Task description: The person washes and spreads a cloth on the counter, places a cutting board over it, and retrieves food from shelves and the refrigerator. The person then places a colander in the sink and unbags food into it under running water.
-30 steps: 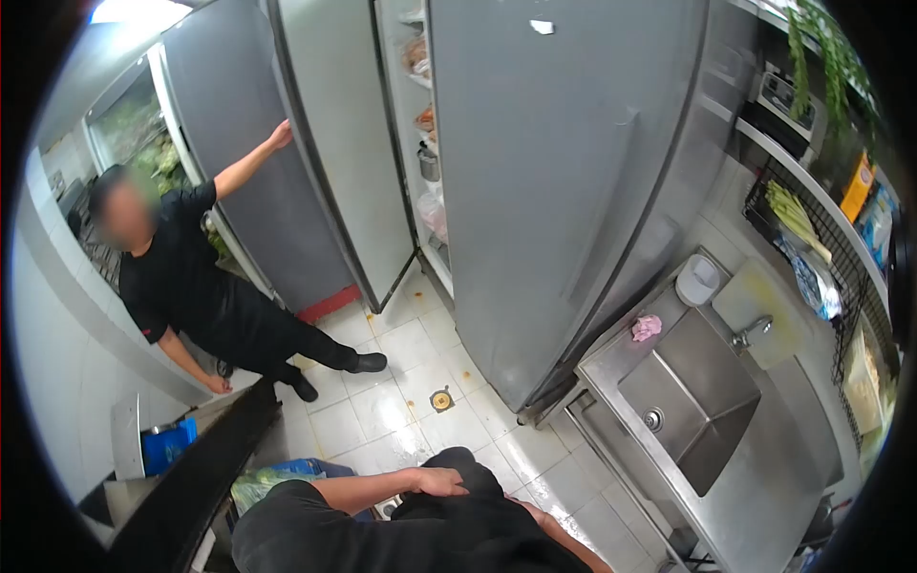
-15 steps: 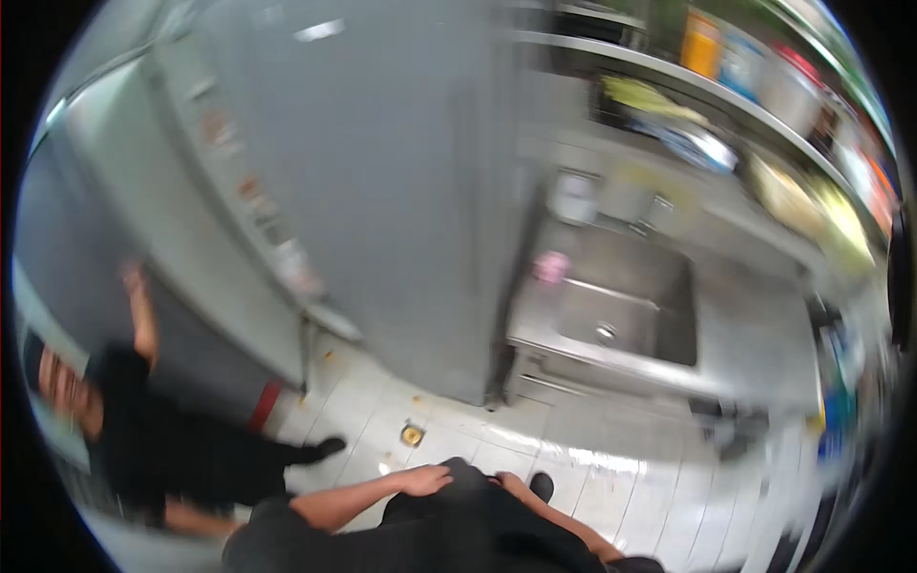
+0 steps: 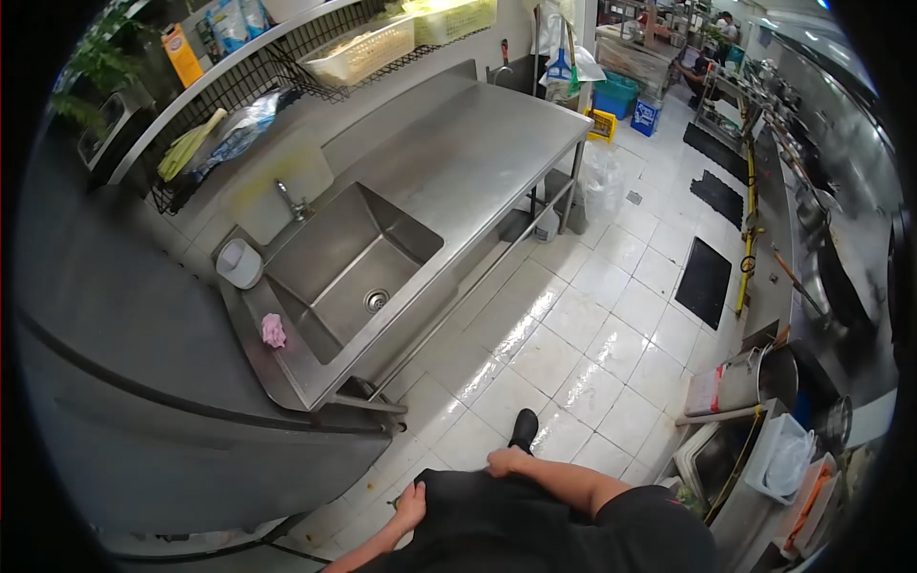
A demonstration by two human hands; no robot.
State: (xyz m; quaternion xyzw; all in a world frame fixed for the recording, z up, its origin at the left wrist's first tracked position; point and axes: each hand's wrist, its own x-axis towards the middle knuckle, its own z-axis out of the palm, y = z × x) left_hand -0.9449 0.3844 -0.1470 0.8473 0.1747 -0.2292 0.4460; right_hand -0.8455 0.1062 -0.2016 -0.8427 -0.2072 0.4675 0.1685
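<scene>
My left hand [image 3: 411,506] is closed on one side edge of the black apron [image 3: 468,492] at my front. On the opposite edge, my right hand [image 3: 503,461] is curled, fingers bent inward against the cloth. Most of its fingertips are hidden. The apron spreads between both hands, low in the view. Ahead and to the left is a steel sink [image 3: 330,355], with a crumpled pink cloth [image 3: 273,330] on its near-left rim and a white container [image 3: 239,265] at the corner. Neither hand touches these.
A grey fridge [image 3: 143,382] stands at the left. The steel counter [image 3: 478,143] runs beyond the sink, under a wire shelf with baskets [image 3: 358,55]. Black mats [image 3: 705,283] lie on the tiled floor [image 3: 564,363]. Pots [image 3: 745,382] and cooking equipment line the right; a person crouches far back.
My view has swung right, away from the fridges and the nearby person, toward the sink and the aisle. Both hands stay at the apron.
</scene>
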